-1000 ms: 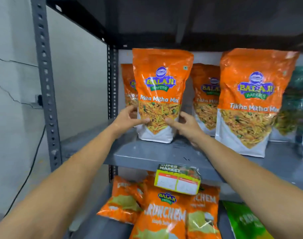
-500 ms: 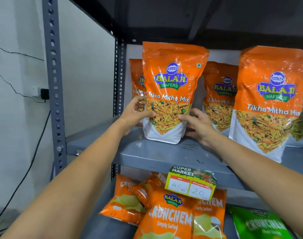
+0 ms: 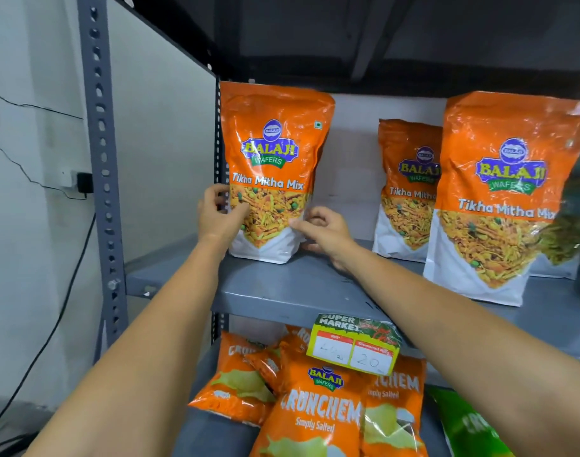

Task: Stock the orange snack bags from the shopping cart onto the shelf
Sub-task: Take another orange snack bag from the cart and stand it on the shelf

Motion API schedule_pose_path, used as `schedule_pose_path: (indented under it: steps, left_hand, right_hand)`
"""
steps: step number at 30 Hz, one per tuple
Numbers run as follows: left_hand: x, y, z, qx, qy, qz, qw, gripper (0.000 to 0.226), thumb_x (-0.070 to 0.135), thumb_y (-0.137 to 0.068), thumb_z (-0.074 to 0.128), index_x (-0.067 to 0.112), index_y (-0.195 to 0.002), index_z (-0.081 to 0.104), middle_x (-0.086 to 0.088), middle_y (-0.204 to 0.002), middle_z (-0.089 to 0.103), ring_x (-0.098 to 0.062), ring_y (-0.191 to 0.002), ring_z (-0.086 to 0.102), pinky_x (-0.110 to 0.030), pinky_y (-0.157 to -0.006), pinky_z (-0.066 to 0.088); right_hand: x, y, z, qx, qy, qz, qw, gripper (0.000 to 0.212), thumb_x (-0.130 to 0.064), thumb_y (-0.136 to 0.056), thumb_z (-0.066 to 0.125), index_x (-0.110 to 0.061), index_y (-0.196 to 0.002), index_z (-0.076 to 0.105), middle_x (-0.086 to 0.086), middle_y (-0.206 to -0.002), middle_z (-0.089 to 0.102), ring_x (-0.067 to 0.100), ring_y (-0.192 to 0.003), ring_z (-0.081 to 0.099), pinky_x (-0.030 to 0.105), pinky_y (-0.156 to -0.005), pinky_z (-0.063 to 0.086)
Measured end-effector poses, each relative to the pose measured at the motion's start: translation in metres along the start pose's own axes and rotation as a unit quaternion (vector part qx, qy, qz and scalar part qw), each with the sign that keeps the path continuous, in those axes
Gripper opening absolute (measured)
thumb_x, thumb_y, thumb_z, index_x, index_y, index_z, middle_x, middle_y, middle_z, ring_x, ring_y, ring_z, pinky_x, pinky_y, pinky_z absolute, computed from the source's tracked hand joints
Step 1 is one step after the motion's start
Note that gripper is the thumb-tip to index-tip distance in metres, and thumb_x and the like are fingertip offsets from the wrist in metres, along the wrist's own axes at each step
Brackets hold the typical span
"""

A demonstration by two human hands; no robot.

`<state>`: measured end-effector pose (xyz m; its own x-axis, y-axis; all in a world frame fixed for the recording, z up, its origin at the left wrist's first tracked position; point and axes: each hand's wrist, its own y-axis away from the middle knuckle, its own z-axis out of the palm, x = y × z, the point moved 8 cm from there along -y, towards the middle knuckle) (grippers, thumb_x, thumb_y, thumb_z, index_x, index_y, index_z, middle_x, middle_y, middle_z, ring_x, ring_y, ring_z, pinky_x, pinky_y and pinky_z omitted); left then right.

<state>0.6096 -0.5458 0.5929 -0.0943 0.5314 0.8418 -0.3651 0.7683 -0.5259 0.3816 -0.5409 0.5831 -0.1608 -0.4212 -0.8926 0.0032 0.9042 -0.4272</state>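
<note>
Both hands are on the glossy orange Tikha Mitha Mix pouch (image 3: 271,173), which stands upright at the far left of the grey metal shelf (image 3: 282,291). The left hand (image 3: 217,216) curls its fingers around the pouch's left edge; the right hand (image 3: 324,230) pinches its lower right corner. Two matching orange pouches (image 3: 499,199) already stand to the right. The shopping cart is out of view, so what's left is anyone's guess.
</note>
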Motion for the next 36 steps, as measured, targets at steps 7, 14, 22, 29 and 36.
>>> schedule_pose_path:
  steps: [7, 14, 22, 29, 36]
  left_hand:
    - [0.065, 0.078, 0.037, -0.044, -0.243, 0.269, 0.931, 0.023, 0.025, -0.062, 0.061, 0.024, -0.081, 0.048, 0.010, -0.073, 0.052, -0.020, -0.071, 0.053, -0.029, -0.062, 0.040]
    - [0.097, 0.163, 0.195, -0.255, -0.127, 0.164, 0.944, 0.052, 0.033, -0.073, 0.077, 0.008, -0.112, 0.054, -0.009, -0.114, 0.060, -0.020, -0.101, 0.057, -0.033, -0.091, 0.049]
    - [0.086, 0.207, 0.266, -0.288, -0.041, 0.064, 0.955, 0.092, 0.035, -0.061, 0.087, 0.018, -0.135, 0.034, -0.002, -0.138, 0.052, -0.020, -0.125, 0.050, -0.035, -0.104, 0.042]
    - [0.050, 0.166, 0.246, -0.330, 0.032, -0.065, 0.941, 0.071, 0.011, -0.066, 0.085, 0.030, -0.117, 0.039, 0.016, -0.091, 0.059, 0.004, -0.082, 0.055, -0.015, -0.056, 0.047]
    - [0.046, 0.166, 0.239, -0.325, 0.046, -0.057, 0.943, 0.083, 0.012, -0.068, 0.083, 0.023, -0.135, 0.035, 0.017, -0.097, 0.057, -0.005, -0.093, 0.058, -0.017, -0.062, 0.050]
  right_hand:
    - [-0.031, 0.100, -0.108, -0.015, 0.505, -0.149, 0.850, 0.031, -0.019, -0.073, 0.062, -0.022, -0.050, 0.041, -0.005, -0.047, 0.045, 0.014, -0.050, 0.046, 0.035, -0.055, 0.044]
    - [-0.081, 0.178, -0.234, 0.309, 0.402, -0.289, 0.812, 0.022, -0.024, -0.069, 0.065, -0.014, -0.087, 0.056, 0.005, -0.090, 0.058, 0.019, -0.087, 0.051, 0.032, -0.072, 0.039]
    - [0.004, 0.138, -0.291, 0.300, -0.001, 0.019, 0.954, 0.034, -0.045, -0.058, 0.070, -0.025, -0.084, 0.060, 0.011, -0.088, 0.062, 0.028, -0.086, 0.059, 0.042, -0.074, 0.045]
    - [0.005, 0.122, -0.269, 0.216, 0.167, -0.017, 0.962, 0.041, -0.039, -0.074, 0.077, -0.036, -0.106, 0.051, -0.007, -0.080, 0.061, 0.007, -0.072, 0.060, 0.013, -0.053, 0.045]
    - [-0.001, 0.125, -0.262, 0.189, 0.164, -0.030, 0.968, 0.046, -0.033, -0.077, 0.077, -0.028, -0.115, 0.052, -0.005, -0.083, 0.062, 0.003, -0.075, 0.060, -0.001, -0.048, 0.041]
